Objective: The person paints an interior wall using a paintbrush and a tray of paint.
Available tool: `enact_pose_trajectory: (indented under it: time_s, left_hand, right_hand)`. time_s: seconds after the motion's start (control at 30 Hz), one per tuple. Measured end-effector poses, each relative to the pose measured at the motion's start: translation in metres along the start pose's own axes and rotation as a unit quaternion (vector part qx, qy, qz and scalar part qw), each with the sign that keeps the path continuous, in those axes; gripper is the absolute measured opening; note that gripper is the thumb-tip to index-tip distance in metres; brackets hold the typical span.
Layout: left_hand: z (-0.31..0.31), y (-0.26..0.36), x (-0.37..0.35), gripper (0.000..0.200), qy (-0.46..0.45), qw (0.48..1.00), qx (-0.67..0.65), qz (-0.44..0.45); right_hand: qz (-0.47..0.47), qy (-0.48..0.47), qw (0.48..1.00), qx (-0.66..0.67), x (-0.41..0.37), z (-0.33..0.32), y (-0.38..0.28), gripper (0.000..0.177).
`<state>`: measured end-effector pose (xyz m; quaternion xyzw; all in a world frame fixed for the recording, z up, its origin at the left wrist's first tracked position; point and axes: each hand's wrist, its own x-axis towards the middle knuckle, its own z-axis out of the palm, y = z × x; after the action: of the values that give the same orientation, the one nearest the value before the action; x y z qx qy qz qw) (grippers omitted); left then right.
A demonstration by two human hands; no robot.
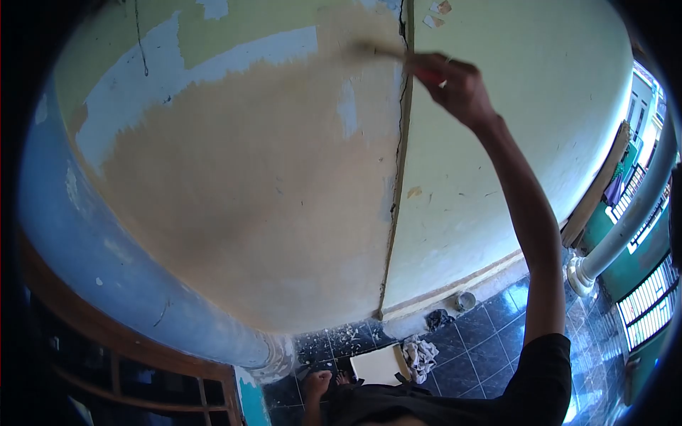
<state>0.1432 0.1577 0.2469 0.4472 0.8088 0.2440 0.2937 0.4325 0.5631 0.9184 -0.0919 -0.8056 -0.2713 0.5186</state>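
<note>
Raised high against the wall, my right hand [458, 89] is closed round the red handle of a brush [380, 50]. The brush head is blurred and lies at the upper part of the tan-coated wall [270, 170], left of a cracked vertical joint [398, 170]. Pale, uncoated patches [249, 53] border the tan area above and to its left. Low in the view, my left hand [317, 383] hangs by my body with its fingers curled; what they hold, if anything, cannot be made out.
On the dark tiled floor [490, 344] lie a cream board [376, 364], a crumpled cloth [420, 357], a black bag [438, 319] and a small pot [465, 302]. Paint flakes [348, 339] are scattered near the wall. A blue column [121, 241] stands left, a lighter pillar [618, 238] right.
</note>
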Motion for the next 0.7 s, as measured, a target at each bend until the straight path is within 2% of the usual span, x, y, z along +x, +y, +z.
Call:
enact_pose_trajectory:
  time_s: [0.03, 0.07, 0.17, 0.2, 0.23, 0.27, 0.3, 0.33, 0.4, 0.43, 0.53, 0.57, 0.6, 0.67, 0.7]
  left_hand:
    - [-0.001, 0.003, 0.002, 0.028, -0.012, 1.0, -0.01, -0.01]
    - [-0.001, 0.003, 0.002, 0.028, -0.012, 1.0, -0.008, -0.014]
    - [-0.007, 0.006, 0.003, 0.03, -0.006, 0.999, -0.036, -0.012]
    - [-0.013, 0.011, 0.002, 0.031, -0.009, 0.999, -0.039, -0.02]
    - [-0.019, 0.013, 0.004, 0.032, -0.012, 0.999, -0.041, -0.026]
    - [-0.022, 0.009, 0.007, 0.032, -0.01, 0.999, -0.043, -0.023]
    - [-0.023, 0.004, 0.011, 0.032, -0.016, 0.999, -0.025, -0.036]
    - [-0.021, -0.002, 0.014, 0.032, -0.023, 0.998, -0.008, -0.051]
    - [-0.016, -0.025, 0.022, 0.032, -0.022, 0.999, -0.007, -0.03]
    - [-0.016, -0.03, 0.03, 0.032, -0.019, 1.0, -0.009, -0.01]
    - [-0.038, -0.006, 0.029, 0.032, -0.029, 0.999, 0.0, -0.039]
    - [-0.038, -0.005, 0.035, 0.032, -0.031, 0.999, 0.0, -0.037]
    - [-0.036, -0.007, 0.036, 0.032, -0.021, 0.999, -0.005, -0.037]
    - [-0.034, -0.012, 0.033, 0.032, -0.013, 0.999, -0.01, -0.037]
    - [-0.033, -0.012, 0.034, 0.032, -0.022, 0.999, -0.022, -0.018]
  right_hand:
    - [-0.049, 0.036, 0.998, -0.023, 0.014, -0.007, 0.004, 0.023]
    - [-0.038, 0.043, 0.997, -0.044, 0.013, -0.006, 0.007, 0.024]
    - [-0.015, -0.022, 0.999, -0.031, -0.05, 0.019, -0.005, 0.026]
    - [-0.086, -0.055, 0.989, -0.107, -0.079, 0.028, -0.015, 0.033]
    - [-0.092, -0.1, 0.989, -0.066, -0.106, 0.032, -0.03, 0.029]
    - [-0.086, -0.108, 0.99, 0.004, -0.122, 0.035, -0.046, 0.024]
    - [0.01, -0.165, 0.983, 0.083, -0.136, 0.039, -0.057, 0.021]
    - [0.028, -0.226, 0.969, 0.098, -0.133, 0.036, -0.062, 0.02]
    - [0.107, -0.218, 0.966, 0.091, -0.11, 0.034, -0.042, 0.022]
    - [0.105, -0.199, 0.971, 0.082, -0.084, 0.028, -0.03, 0.023]
    - [0.052, -0.083, 0.994, 0.04, -0.008, -0.004, -0.002, 0.02]
    - [0.032, -0.018, 0.999, 0.002, 0.007, -0.011, 0.002, 0.019]
    - [-0.018, 0.031, 0.999, -0.034, 0.017, -0.018, 0.002, 0.017]
    - [-0.003, 0.054, 0.998, -0.039, 0.0, -0.012, 0.0, 0.022]
    - [-0.002, 0.005, 0.999, -0.048, -0.026, 0.001, 0.0, 0.021]
